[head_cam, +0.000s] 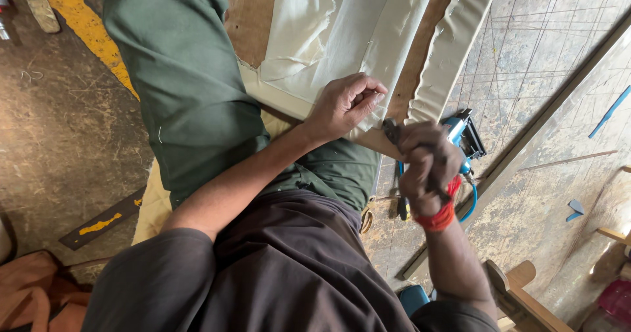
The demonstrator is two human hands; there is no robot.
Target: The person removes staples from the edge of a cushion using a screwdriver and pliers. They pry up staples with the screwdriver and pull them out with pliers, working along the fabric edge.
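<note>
Cream fabric (342,23) lies stretched over a padded panel (453,36) on the scratched worktable (552,63); its cut edge runs along the panel's near side, against the person's green-trousered thigh (184,89).

Left hand (346,103): curled tight, thumb and forefinger pinching the fabric edge at the panel's near corner. Grip narrow, shut on cloth, knuckles up.

Right hand (427,164): fist wrapped round a dark-handled tool (392,132) whose tip shows just above the fist, right beside the left hand at the same corner. Kind of tool not resolvable; looks like pliers or cutters, and whether its tip touches the fabric I cannot tell. Red band (439,219) on that wrist.

Blue pneumatic stapler (464,135) rests on the table just beyond the right hand, on the far side from the panel's corner; blue hose (470,204) loops from it toward the wrist.

Judgement on technique: keep the pinch close to the tool tip so the cloth stays taut and flat over the corner; pull along the edge, not upward, to avoid puckers. Keep left fingertips clear of the tool's tip.
</note>
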